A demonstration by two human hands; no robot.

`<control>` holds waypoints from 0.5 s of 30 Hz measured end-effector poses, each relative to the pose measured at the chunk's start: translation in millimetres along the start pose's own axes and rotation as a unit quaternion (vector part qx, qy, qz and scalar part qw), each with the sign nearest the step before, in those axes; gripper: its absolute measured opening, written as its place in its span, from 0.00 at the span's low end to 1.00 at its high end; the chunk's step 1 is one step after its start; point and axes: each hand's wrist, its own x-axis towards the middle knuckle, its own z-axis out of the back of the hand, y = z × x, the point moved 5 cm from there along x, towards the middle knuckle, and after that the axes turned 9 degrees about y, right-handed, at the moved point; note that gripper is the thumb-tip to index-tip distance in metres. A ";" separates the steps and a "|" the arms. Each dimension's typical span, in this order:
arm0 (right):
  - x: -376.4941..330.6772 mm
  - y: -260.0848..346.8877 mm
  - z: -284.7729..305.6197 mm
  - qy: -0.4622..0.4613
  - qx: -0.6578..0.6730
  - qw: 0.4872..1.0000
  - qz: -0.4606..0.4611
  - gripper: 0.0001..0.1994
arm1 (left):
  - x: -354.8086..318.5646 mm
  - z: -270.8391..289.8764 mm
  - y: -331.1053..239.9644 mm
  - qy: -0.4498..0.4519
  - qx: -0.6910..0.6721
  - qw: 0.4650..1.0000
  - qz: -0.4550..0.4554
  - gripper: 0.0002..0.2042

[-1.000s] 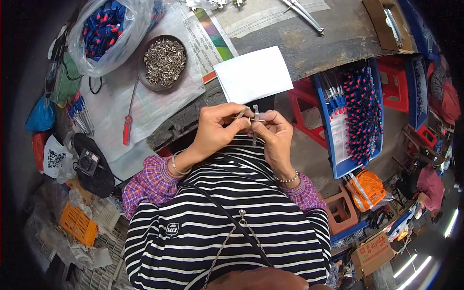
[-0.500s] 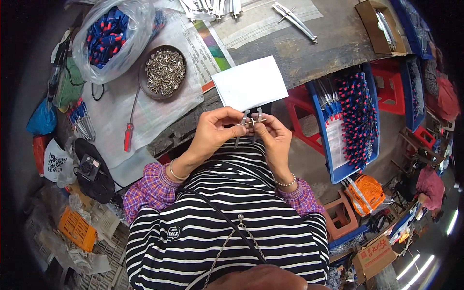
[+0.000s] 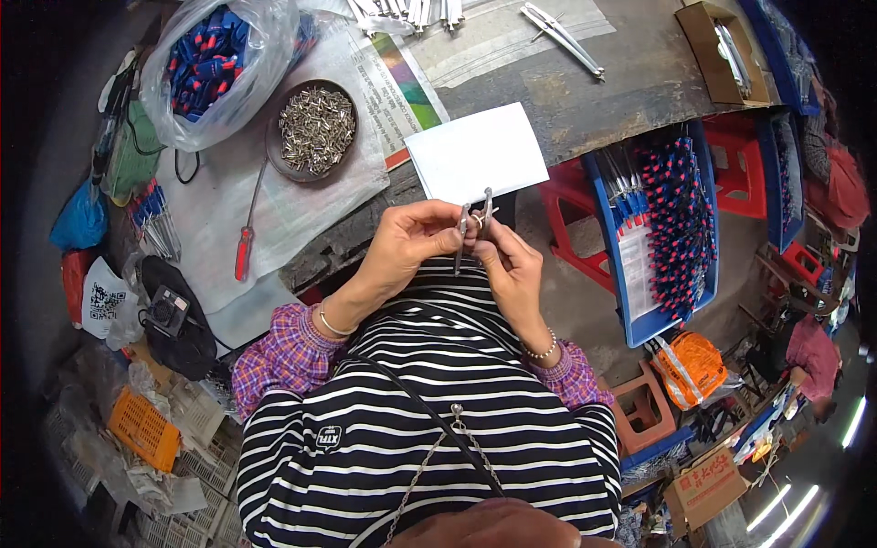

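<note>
Both my hands, left hand [image 3: 402, 247] and right hand [image 3: 512, 265], have stayed pinched on a small two-legged metal compass [image 3: 475, 224], now raised toward the white paper sheet [image 3: 475, 151].

Just one view here, head cam, wide fisheye, worn up top and looking pretty much straight down. Person's own striped top fills the bottom of the frame w/ both forearms coming up from the lower edge, so it's v close to the body. Left hand [image 3: 406, 245] and right hand [image 3: 508, 265] meet near the centre. Workbench [image 3: 585, 110] runs across the upper part, edges bending toward the rim. Floor w/ blue tray [image 3: 650, 324] sits right of centre. No 2nd view to overlap with.
</note>
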 end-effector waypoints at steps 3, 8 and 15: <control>-1.5 1.5 -0.1 0.007 0.006 1.000 -0.012 0.14 | -0.7 0.5 -1.3 -0.016 0.002 1.000 0.000 0.10; -6.1 -16.4 -7.7 0.073 0.167 0.981 -0.067 0.11 | 1.2 -1.8 -9.8 -0.043 0.015 0.999 -0.010 0.10; -11.0 -18.9 -13.8 0.069 0.148 0.983 -0.079 0.10 | 5.0 0.1 -12.4 -0.065 0.072 0.995 -0.031 0.11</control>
